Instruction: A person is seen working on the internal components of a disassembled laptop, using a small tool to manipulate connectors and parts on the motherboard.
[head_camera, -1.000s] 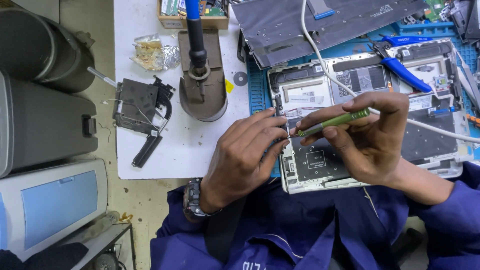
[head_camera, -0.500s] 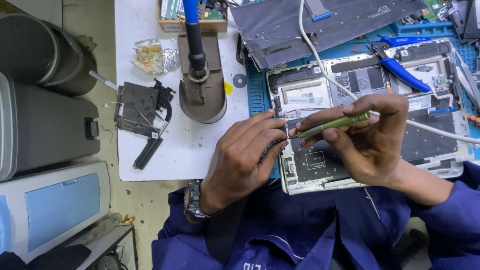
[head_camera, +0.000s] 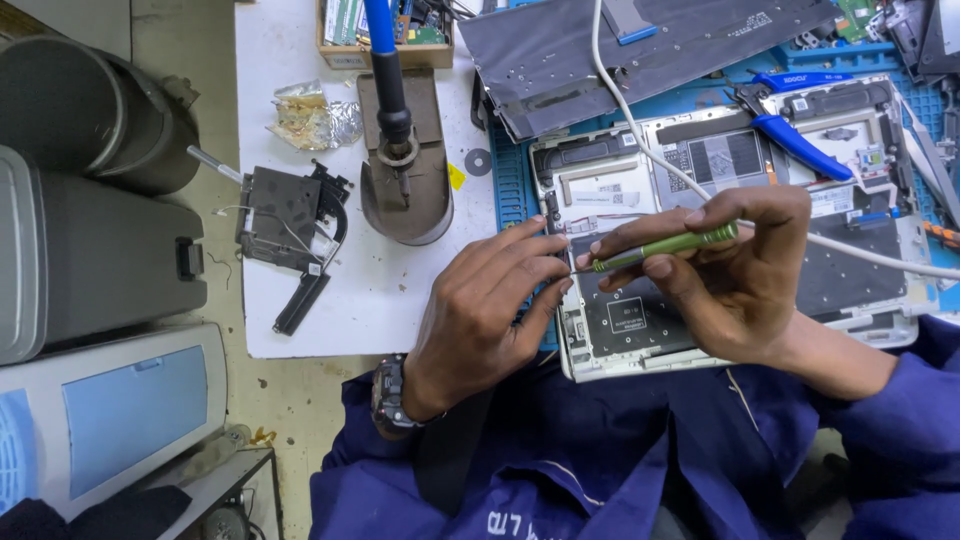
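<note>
Blue sleeves frame both hands over an opened laptop chassis (head_camera: 700, 330) lying on the tabletop (head_camera: 400, 300). Left hand (head_camera: 480, 320) rests fingertips on the chassis's left edge, gripping nothing visible. Right hand (head_camera: 740, 280) pinches a green screwdriver (head_camera: 660, 247) (tip beside the left fingertips). Farther off stand a soldering-iron holder (head_camera: 405, 180) and blue-handled pliers (head_camera: 795, 140).

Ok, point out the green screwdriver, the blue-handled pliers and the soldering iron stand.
green screwdriver (head_camera: 665, 245), head view, middle of its shaft.
blue-handled pliers (head_camera: 800, 145), head view, lower blue handle.
soldering iron stand (head_camera: 420, 200), head view, bare brown base.
</note>
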